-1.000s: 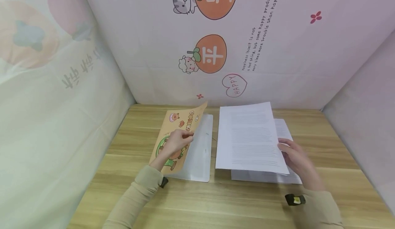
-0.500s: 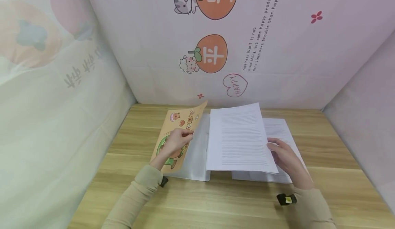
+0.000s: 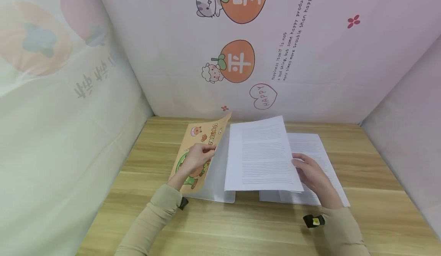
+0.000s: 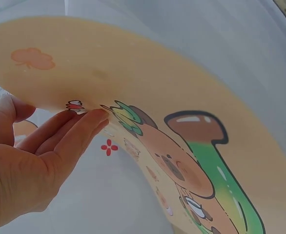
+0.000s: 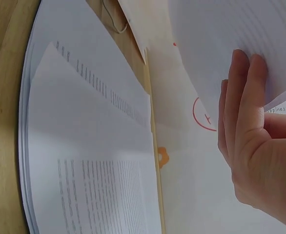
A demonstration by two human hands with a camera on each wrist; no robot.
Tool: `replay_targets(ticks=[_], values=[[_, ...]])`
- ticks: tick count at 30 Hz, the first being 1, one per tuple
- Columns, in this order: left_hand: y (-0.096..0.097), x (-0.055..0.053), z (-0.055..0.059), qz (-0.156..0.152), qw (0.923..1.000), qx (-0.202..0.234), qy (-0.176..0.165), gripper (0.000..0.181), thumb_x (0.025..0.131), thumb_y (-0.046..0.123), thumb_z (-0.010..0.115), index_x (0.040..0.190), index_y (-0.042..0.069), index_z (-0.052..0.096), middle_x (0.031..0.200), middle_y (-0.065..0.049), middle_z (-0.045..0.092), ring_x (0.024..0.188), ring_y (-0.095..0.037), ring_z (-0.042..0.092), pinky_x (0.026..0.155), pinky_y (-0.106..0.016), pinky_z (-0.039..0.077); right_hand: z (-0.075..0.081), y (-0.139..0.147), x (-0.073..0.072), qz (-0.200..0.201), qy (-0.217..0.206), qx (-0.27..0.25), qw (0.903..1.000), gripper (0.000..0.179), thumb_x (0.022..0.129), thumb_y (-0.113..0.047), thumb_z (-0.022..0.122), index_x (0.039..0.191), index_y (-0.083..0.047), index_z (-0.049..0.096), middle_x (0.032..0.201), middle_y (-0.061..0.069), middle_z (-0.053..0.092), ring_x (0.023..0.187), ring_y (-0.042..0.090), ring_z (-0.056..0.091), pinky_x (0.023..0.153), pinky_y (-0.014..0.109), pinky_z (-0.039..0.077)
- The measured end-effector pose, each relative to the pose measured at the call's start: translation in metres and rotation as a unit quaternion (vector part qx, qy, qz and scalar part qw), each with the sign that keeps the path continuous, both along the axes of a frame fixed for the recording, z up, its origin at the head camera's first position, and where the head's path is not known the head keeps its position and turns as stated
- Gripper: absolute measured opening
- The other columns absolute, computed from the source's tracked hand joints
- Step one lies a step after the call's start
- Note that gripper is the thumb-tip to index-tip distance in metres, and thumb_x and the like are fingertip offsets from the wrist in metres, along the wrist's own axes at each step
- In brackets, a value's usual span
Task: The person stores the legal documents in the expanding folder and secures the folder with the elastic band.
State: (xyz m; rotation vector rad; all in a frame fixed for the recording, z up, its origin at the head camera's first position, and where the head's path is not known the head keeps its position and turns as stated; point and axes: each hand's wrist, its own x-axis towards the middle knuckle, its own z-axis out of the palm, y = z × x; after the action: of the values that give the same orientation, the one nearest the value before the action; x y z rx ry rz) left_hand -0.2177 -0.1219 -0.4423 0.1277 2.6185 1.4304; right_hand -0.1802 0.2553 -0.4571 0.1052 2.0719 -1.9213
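Sheets (image 3: 258, 154), perhaps several, pinched edgewise in right grip (image 3: 311, 173), printed cover (image 3: 204, 134) likewise in left grip (image 3: 197, 158).

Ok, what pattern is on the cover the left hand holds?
The cover is tan with brown cartoon animals, clearest in the left wrist view.

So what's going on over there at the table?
A person's left hand pinches the tan cartoon cover of what looks like a folder, holding it tilted up. Their right hand holds a printed sheet, maybe more than one, by its right edge; in the head view it overlaps the folder's pale inside. More printed pages lie on the wooden table to the right.
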Motion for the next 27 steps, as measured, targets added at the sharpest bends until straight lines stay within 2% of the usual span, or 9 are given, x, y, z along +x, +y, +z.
replay_targets(ticks=[12,18,27], values=[[-0.001,-0.001,-0.001,0.004,0.9998,0.017,0.004,0.031,0.092,0.013,0.059,0.119,0.003,0.071,0.117,-0.016,0.073,0.080,-0.015,0.070,0.071,-0.024,0.058,-0.004,-0.017,-0.007,0.012,-0.009,-0.012,0.9998,0.055,0.104,-0.019,0.044,0.146,0.010,0.023,0.096,-0.014,0.062,0.087,0.000,0.062,0.076,0.021,0.055],[-0.002,-0.002,-0.002,0.003,0.9998,0.017,0.002,0.032,0.092,0.014,0.059,0.120,0.003,0.070,0.121,-0.016,0.072,0.081,-0.015,0.070,0.072,-0.025,0.059,-0.001,-0.026,-0.009,0.008,-0.029,0.014,0.9994,0.059,0.104,-0.025,0.046,0.150,0.005,0.025,0.104,-0.010,0.060,0.092,0.000,0.061,0.080,0.019,0.054],[-0.003,0.000,0.000,-0.002,0.9995,0.031,0.008,0.034,0.091,0.013,0.058,0.121,0.002,0.070,0.121,-0.016,0.072,0.087,-0.017,0.070,0.080,-0.039,0.061,-0.004,-0.036,-0.013,0.022,-0.022,0.021,0.9993,0.058,0.104,-0.025,0.045,0.150,0.005,0.025,0.117,0.000,0.059,0.096,0.003,0.063,0.085,0.020,0.054]])
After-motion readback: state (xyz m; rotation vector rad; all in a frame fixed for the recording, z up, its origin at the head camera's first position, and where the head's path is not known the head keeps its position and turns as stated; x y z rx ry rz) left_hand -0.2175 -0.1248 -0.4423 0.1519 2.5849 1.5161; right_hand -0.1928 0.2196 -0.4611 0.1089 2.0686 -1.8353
